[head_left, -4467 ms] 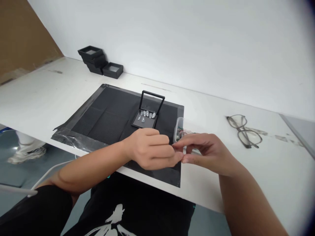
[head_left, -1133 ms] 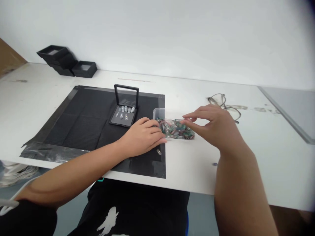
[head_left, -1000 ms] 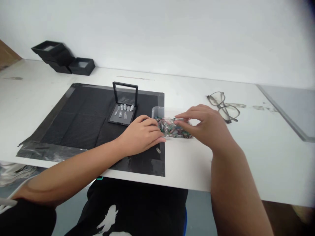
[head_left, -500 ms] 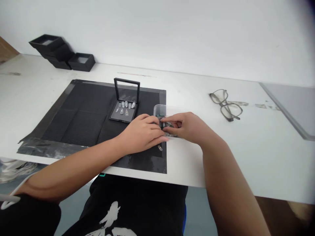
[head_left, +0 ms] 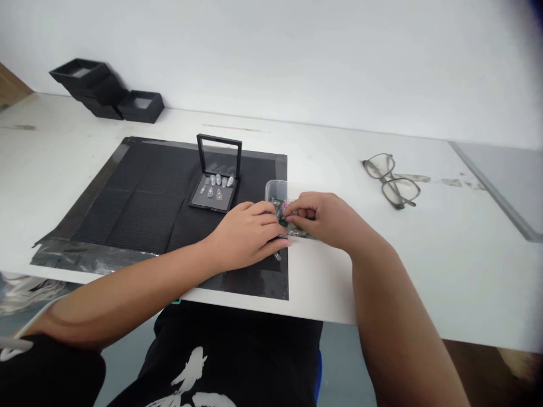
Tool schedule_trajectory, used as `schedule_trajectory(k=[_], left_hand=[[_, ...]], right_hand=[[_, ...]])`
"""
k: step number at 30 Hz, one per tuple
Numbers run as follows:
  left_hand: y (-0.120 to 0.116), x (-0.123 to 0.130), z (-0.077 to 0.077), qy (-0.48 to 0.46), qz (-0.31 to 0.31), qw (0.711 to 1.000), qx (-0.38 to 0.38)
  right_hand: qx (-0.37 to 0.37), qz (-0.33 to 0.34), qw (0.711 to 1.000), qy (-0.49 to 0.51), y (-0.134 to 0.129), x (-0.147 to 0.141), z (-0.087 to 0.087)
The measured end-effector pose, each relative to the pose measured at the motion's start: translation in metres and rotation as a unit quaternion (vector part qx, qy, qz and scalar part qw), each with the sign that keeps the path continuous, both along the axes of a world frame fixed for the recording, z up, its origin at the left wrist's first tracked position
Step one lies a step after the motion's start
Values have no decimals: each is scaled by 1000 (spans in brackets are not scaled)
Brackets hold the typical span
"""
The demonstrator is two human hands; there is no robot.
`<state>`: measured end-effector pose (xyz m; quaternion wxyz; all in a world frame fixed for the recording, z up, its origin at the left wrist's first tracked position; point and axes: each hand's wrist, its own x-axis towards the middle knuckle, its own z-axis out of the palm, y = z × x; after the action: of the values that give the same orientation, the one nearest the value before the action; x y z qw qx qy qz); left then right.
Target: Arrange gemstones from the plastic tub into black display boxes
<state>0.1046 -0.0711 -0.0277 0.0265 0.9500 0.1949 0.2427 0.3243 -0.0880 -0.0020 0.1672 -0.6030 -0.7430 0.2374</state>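
A clear plastic box [head_left: 275, 189] full of small shiny pieces stands at the right edge of a black mat [head_left: 139, 198]. My left hand [head_left: 252, 232] lies over the box's left side, fingers curled, with a dark sliver between forefinger and thumb that I cannot make out. Inside the box my right hand [head_left: 324, 217] pinches thumb and forefinger together among the pieces; what is between them is too small to name. A black display case [head_left: 207, 204] stands with its clear lid up, several pale press-on nails [head_left: 218, 180] on its grey pad. One small piece [head_left: 277, 256] lies below my left thumb.
Black boxes [head_left: 91, 85] are stacked at the back left, beside another black box [head_left: 142, 107]. Eyeglasses [head_left: 390, 181] lie on the white table [head_left: 322, 282] at right. A grey-edged panel [head_left: 504, 186] is farther right, and a white wall rises behind.
My right fingertips have closed together and shifted slightly right within the box, stirring the pieces. A dark sliver now shows by my left thumb. The display case stays put.
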Motion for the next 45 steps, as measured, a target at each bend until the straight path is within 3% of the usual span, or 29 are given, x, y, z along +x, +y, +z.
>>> schedule_trajectory(k=[12, 22, 28, 33, 38, 42, 45], left_hand=[[-1, -4, 1, 2, -4, 1000, -24], [-4, -6, 2, 3, -3, 1000, -16], [-3, -5, 2, 7, -2, 1000, -21], [-5, -6, 4, 2, -8, 1000, -24], [-4, -5, 8, -117, -7, 993, -9], [1, -3, 15, -255, -26, 965, 62], [4, -2, 20, -303, -46, 945, 115]], right_hand=[[59, 22, 975, 213, -8, 11, 11], [2, 51, 939, 340, -7, 12, 8], [15, 51, 929, 365, -7, 11, 7], [31, 53, 882, 467, -7, 12, 7], [25, 79, 831, 550, -10, 9, 11], [-1, 115, 822, 558, -16, -1, 14], [-20, 136, 824, 549, -20, -11, 14]])
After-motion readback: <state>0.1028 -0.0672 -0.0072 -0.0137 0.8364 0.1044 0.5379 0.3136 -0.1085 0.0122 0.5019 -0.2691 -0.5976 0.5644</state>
